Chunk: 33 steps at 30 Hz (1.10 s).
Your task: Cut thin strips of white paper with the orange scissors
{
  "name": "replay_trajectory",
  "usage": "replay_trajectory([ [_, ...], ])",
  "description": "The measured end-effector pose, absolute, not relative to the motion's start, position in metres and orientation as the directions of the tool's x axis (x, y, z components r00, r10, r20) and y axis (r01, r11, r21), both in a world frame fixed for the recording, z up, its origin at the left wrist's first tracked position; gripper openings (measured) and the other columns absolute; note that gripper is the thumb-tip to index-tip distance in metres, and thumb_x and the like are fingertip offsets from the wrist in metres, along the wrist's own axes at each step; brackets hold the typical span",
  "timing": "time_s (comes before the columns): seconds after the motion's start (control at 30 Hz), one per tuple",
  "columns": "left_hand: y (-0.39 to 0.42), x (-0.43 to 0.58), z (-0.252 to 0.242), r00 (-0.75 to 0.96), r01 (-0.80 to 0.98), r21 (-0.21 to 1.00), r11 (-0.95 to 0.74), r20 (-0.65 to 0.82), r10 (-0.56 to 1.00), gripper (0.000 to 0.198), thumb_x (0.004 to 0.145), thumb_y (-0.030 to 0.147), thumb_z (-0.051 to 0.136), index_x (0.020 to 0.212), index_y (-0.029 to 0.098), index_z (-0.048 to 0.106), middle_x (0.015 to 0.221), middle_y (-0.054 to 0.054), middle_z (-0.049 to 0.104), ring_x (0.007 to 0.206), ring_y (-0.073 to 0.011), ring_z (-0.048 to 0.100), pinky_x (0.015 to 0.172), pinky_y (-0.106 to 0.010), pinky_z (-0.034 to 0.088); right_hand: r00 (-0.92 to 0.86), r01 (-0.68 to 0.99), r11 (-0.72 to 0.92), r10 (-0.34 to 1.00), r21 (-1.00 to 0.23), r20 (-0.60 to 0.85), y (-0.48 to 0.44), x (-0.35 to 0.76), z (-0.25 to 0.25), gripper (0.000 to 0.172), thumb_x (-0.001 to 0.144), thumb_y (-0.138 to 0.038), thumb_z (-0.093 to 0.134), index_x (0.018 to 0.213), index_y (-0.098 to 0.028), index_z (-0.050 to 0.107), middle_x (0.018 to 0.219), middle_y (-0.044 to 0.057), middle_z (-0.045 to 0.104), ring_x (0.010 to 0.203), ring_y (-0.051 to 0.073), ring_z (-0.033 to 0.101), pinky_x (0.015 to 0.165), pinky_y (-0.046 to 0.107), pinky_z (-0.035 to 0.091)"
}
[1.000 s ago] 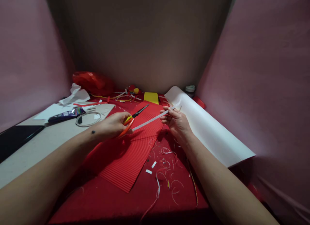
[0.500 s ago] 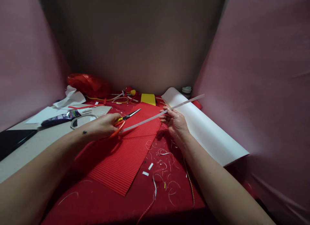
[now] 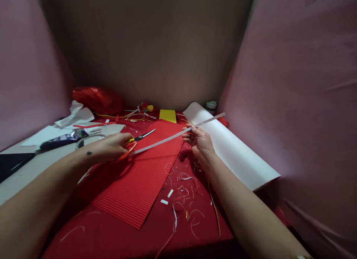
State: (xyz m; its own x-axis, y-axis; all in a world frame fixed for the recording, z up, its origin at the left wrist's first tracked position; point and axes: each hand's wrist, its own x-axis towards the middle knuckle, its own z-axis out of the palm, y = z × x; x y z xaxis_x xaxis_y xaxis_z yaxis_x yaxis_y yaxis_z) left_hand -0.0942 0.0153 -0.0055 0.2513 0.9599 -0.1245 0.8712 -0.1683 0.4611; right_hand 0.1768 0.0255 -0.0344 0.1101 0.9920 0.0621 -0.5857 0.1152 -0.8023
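Note:
My left hand (image 3: 118, 145) is closed round the orange and yellow handles of a pair of scissors (image 3: 139, 137), whose blades look shut and point up to the right. A narrow white strip (image 3: 164, 140) stretches between my two hands, above the sheet. Its left end meets the scissors' handle by my left hand; whether those fingers pinch it, I cannot tell. Thumb and fingers of my right hand (image 3: 199, 140) pinch the strip nearer its other end, which sticks out to the upper right. Under both hands lies a red corrugated sheet (image 3: 134, 192).
A rolled white sheet (image 3: 234, 147) lies on the right. Thread scraps (image 3: 185, 175) and white paper bits (image 3: 170, 193) litter the red cloth. At left are a dark tube (image 3: 64, 138), a tape roll (image 3: 90, 137) and a black flat object (image 3: 13, 164). A red plastic bag (image 3: 97, 99) sits behind.
The whole view has shifted slightly, so most things appear a little further left. My left hand has drawn slightly away from my right, and the strip has slid leftward through my right fingers.

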Motion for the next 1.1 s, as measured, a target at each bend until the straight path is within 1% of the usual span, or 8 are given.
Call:
replay_trajectory([
  [0.1, 0.014, -0.093, -0.001, 0.238, 0.931, 0.326, -0.168, -0.191, 0.952, 0.019, 0.064, 0.03, 0.056, 0.075, 0.019, 0.044, 0.068, 0.003, 0.045, 0.065, -0.0136, 0.042, 0.057, -0.025, 0.029, 0.114, -0.592, 0.1, 0.993, -0.8, 0.04, 0.026, 0.178, -0.033, 0.014, 0.082, -0.012, 0.047, 0.08, -0.012, 0.061, 0.064, 0.003, 0.07, 0.044, 0.01, 0.062, 0.042, 0.019, 0.049],
  [0.2, 0.013, -0.093, 0.002, 0.224, 0.949, 0.269, -0.167, -0.197, 0.954, 0.019, 0.064, 0.03, 0.055, 0.075, 0.019, 0.045, 0.071, 0.001, 0.047, 0.069, -0.016, 0.044, 0.06, -0.025, 0.03, 0.123, -0.599, 0.098, 0.992, -0.795, 0.03, 0.026, 0.18, -0.032, 0.013, 0.082, -0.013, 0.048, 0.079, -0.012, 0.061, 0.063, 0.003, 0.069, 0.044, 0.01, 0.062, 0.042, 0.019, 0.049],
  [0.3, 0.015, -0.095, 0.003, 0.22, 0.951, 0.26, -0.166, -0.194, 0.956, 0.019, 0.061, 0.029, 0.057, 0.073, 0.02, 0.045, 0.071, 0.0, 0.048, 0.07, -0.0171, 0.045, 0.06, -0.026, 0.029, 0.126, -0.603, 0.106, 0.991, -0.791, 0.037, 0.028, 0.181, -0.032, 0.01, 0.081, -0.014, 0.051, 0.08, -0.013, 0.061, 0.063, 0.003, 0.069, 0.044, 0.011, 0.062, 0.043, 0.019, 0.05],
  [0.43, 0.018, -0.099, -0.001, 0.235, 0.949, 0.253, -0.188, -0.17, 0.957, 0.017, 0.062, 0.028, 0.056, 0.07, 0.02, 0.045, 0.069, 0.0, 0.05, 0.068, -0.0165, 0.043, 0.059, -0.026, 0.027, 0.129, -0.619, 0.11, 0.991, -0.778, 0.038, 0.03, 0.184, -0.034, 0.014, 0.084, -0.014, 0.047, 0.081, -0.012, 0.061, 0.063, 0.003, 0.069, 0.044, 0.011, 0.062, 0.042, 0.019, 0.049],
  [0.5, 0.019, -0.101, -0.003, 0.24, 0.95, 0.242, -0.199, -0.156, 0.958, 0.016, 0.063, 0.029, 0.056, 0.069, 0.019, 0.046, 0.069, 0.0, 0.05, 0.068, -0.0163, 0.043, 0.059, -0.026, 0.026, 0.152, -0.627, 0.12, 0.988, -0.77, 0.031, 0.032, 0.185, -0.035, 0.013, 0.083, -0.014, 0.048, 0.082, -0.013, 0.061, 0.062, 0.003, 0.069, 0.044, 0.01, 0.062, 0.042, 0.019, 0.049],
  [0.7, 0.022, -0.104, -0.005, 0.26, 0.96, 0.16, -0.231, -0.191, 0.947, 0.016, 0.067, 0.032, 0.054, 0.073, 0.019, 0.047, 0.074, -0.003, 0.052, 0.071, -0.019, 0.046, 0.06, -0.027, 0.027, 0.198, -0.649, 0.134, 0.98, -0.749, 0.004, 0.036, 0.19, -0.035, 0.013, 0.083, -0.015, 0.048, 0.081, -0.013, 0.061, 0.059, 0.002, 0.067, 0.044, 0.01, 0.061, 0.043, 0.019, 0.049],
  [0.9, 0.022, -0.105, -0.004, 0.282, 0.952, 0.174, -0.251, -0.186, 0.941, 0.017, 0.068, 0.033, 0.053, 0.076, 0.019, 0.049, 0.076, -0.005, 0.055, 0.072, -0.0205, 0.047, 0.061, -0.028, 0.027, 0.218, -0.645, 0.126, 0.976, -0.754, -0.024, 0.033, 0.192, -0.029, 0.018, 0.084, -0.012, 0.044, 0.079, -0.013, 0.061, 0.059, 0.002, 0.068, 0.043, 0.01, 0.061, 0.042, 0.018, 0.048],
  [1.1, 0.02, -0.102, 0.0, 0.258, 0.961, 0.157, -0.229, -0.198, 0.946, 0.015, 0.066, 0.031, 0.053, 0.073, 0.019, 0.048, 0.072, -0.002, 0.053, 0.069, -0.0177, 0.045, 0.059, -0.026, 0.027, 0.23, -0.649, 0.128, 0.973, -0.75, -0.033, 0.035, 0.194, -0.029, 0.017, 0.082, -0.011, 0.046, 0.077, -0.012, 0.062, 0.059, 0.003, 0.068, 0.045, 0.011, 0.061, 0.042, 0.018, 0.048],
])
